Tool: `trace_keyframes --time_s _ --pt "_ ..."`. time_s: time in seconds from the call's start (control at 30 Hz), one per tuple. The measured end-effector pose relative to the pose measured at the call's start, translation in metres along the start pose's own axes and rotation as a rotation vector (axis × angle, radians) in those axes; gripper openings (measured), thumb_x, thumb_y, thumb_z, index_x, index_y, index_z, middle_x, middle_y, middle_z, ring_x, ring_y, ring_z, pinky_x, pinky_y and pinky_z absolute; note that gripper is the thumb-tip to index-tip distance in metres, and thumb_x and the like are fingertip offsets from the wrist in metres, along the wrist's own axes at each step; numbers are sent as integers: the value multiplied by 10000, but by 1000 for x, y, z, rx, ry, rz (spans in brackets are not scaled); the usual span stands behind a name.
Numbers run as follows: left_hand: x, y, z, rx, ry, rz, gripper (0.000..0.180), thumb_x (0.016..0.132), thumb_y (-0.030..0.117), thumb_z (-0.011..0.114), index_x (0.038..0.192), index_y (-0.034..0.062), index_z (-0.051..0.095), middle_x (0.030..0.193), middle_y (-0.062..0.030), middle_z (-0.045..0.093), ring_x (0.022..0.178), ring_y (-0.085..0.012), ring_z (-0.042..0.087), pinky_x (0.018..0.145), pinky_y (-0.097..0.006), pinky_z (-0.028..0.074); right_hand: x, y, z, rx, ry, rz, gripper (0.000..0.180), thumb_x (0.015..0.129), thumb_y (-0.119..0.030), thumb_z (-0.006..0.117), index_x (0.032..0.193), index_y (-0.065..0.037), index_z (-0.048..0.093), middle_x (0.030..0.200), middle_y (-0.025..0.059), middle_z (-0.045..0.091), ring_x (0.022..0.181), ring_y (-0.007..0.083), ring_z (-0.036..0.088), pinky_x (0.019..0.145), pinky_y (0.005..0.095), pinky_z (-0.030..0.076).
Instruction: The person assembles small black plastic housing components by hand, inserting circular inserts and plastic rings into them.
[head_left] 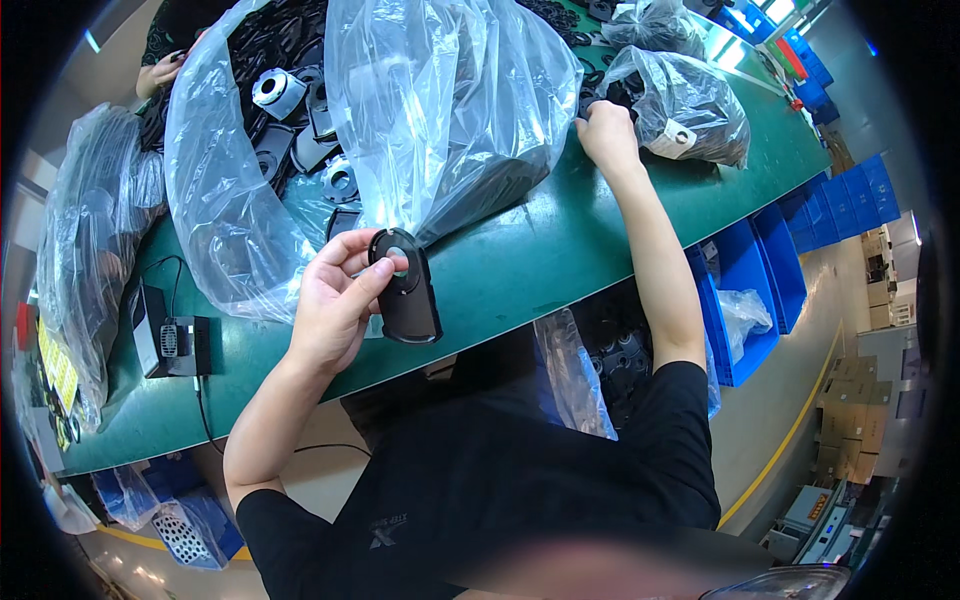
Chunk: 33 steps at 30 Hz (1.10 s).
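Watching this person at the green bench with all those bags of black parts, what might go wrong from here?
The left hand pinches the black plastic part only by its top edge, out near the table edge, so it might slip to the floor. The right hand stretches far toward small black rings beside a tied bag, perhaps scattering them. The big open bag slumps and may spill.

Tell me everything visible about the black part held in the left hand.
The black part looks like moulded plastic with a slight gloss: a flat, elongated housing with a round hole near its upper end and a broader, rounded lower end. The left hand holds it upright over the green table, thumb and fingers gripping its upper left edge. Nothing else touches it.
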<state>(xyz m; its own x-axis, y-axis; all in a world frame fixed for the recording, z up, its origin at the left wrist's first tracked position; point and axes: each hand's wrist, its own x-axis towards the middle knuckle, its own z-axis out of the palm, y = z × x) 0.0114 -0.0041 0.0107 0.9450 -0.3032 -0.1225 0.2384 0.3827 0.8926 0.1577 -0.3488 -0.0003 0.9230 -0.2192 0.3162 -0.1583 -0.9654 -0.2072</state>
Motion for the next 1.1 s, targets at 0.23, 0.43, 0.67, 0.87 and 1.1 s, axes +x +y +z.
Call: trace_keyframes --time_s 0.23,0.43,0.67,0.87,1.1 --pt "2 -2 -5 -1 73 26 343 849 60 591 1154 6 444 974 -112 643 829 -124 625 637 -234 524 20 -4 14 -104 -99 188 234 817 -147 513 923 20 637 996 233 620 956 371 603 809 449 494" --pt "1 -2 -5 20 48 -8 348 856 63 575 1173 15 438 975 -100 635 855 -135 629 679 -242 535 9 -4 8 -73 -64 165 280 788 -221 591 924 22 622 944 240 622 925 394 592 800 457 475" --pt "-2 -3 -7 13 31 -15 332 872 80 555 1175 -5 449 996 -119 634 891 -159 626 699 -273 541 -30 3 -19 558 10 8 331 773 -270 681 841 48 618 609 79 589 547 120 549 539 261 440" --pt "-1 -3 -3 -32 15 -17 356 889 81 538 1203 -37 419 1035 -144 627 908 -185 628 736 -308 546 -94 -51 -66 1106 -274 -36 174 856 -173 610 795 -11 629 585 -39 520 532 22 465 485 174 349" --pt "2 -8 -4 13 -28 -38 376 893 104 543 1225 -36 438 1100 -124 604 913 -143 612 675 -230 520 -140 -114 -76 870 -402 -459 178 823 -124 618 783 48 608 589 79 522 503 147 493 484 277 382"
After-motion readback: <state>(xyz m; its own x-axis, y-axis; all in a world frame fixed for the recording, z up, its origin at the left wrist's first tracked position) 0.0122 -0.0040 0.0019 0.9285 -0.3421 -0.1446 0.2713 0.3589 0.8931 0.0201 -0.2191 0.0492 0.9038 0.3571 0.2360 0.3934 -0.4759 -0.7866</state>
